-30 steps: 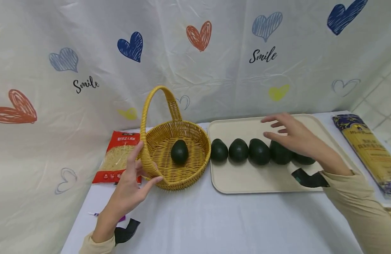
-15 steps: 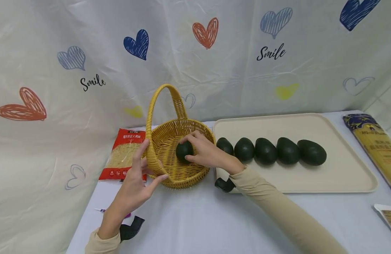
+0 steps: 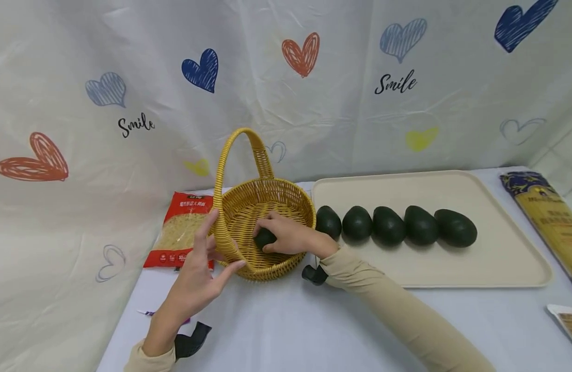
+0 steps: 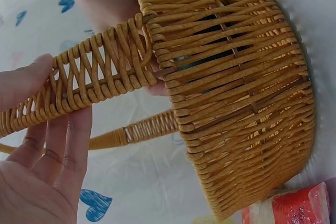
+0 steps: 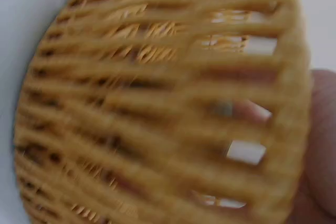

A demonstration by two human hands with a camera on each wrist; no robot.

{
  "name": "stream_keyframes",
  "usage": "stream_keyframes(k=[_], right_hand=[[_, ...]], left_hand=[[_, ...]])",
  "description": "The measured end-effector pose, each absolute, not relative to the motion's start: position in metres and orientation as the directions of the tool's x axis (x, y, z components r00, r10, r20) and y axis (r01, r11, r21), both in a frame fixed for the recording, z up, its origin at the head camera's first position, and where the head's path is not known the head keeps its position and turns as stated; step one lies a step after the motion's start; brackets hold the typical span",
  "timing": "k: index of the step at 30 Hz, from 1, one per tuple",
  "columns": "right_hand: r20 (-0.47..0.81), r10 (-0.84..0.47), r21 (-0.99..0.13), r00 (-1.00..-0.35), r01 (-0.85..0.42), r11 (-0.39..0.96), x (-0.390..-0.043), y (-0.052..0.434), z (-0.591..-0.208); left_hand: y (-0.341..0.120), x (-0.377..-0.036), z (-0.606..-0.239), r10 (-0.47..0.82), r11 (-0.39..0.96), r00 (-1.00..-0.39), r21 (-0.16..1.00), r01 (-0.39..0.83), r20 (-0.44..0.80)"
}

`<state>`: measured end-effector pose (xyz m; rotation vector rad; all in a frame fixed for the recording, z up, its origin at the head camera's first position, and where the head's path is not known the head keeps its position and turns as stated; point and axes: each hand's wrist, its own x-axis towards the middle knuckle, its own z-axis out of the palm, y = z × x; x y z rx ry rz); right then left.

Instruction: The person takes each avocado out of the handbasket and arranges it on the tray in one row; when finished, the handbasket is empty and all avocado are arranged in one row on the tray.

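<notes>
A yellow wicker basket (image 3: 286, 192) with a tall handle (image 3: 224, 165) stands on the white table. My left hand (image 3: 193, 284) holds the near lower end of the handle, thumb on one side and fingers on the other, as the left wrist view shows. Inside the basket my right hand (image 3: 286, 235) grips a dark green avocado (image 3: 264, 238) low over the woven bottom, its fingers curled over the top. Whether the avocado touches the bottom is hidden. In the right wrist view the basket's side (image 5: 157, 98) blocks most of the hand.
Right of the basket, a beige tray (image 3: 490, 263) bears a row of several avocados (image 3: 389, 226). A red pasta bag (image 3: 179, 232) lies left of the basket. Past the tray lie a yellow-and-blue pasta packet (image 3: 546, 217) and another packet (image 3: 571, 323). A heart-printed cloth (image 3: 342, 119) hangs behind.
My right hand has come from over the tray into the basket and taken hold of the avocado there, which has shifted slightly towards me. My left hand has stayed on the handle.
</notes>
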<state>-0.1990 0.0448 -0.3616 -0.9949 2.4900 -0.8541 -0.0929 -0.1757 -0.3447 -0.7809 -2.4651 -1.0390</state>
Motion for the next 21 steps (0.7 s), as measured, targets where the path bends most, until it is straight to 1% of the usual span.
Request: stream_keyframes(k=[6,8,11,13,15,18,21], right_hand=[[-0.094,-0.681,-0.618,-0.727,-0.494,0.612,-0.197,0.038,-0.356],[-0.108,-0.687,-0.616,-0.718,-0.494,0.613,-0.198,0.038,-0.357],[-0.123,-0.721,-0.617,-0.682,-0.516,0.594,-0.199,0.041,-0.358],[-0.118,-0.739,-0.62,-0.663,-0.532,0.577,-0.198,0.044,-0.358],[-0.1,-0.745,-0.626,-0.659,-0.541,0.562,-0.197,0.05,-0.358],[-0.021,-0.72,-0.637,-0.694,-0.546,0.545,-0.194,0.062,-0.354],[0.097,-0.651,-0.694,-0.753,-0.52,0.498,-0.191,0.08,-0.344]], left_hand=[[-0.176,-0.092,-0.343,0.346,0.582,-0.786,0.541,0.608,0.512],[-0.176,-0.092,-0.343,0.348,0.577,-0.788,0.547,0.607,0.508],[-0.177,-0.091,-0.343,0.347,0.567,-0.79,0.558,0.606,0.505],[-0.176,-0.092,-0.343,0.349,0.562,-0.79,0.562,0.607,0.505],[-0.175,-0.092,-0.343,0.35,0.558,-0.789,0.564,0.608,0.505],[-0.174,-0.093,-0.343,0.351,0.563,-0.788,0.559,0.609,0.506],[-0.175,-0.091,-0.343,0.345,0.563,-0.789,0.56,0.608,0.509]])
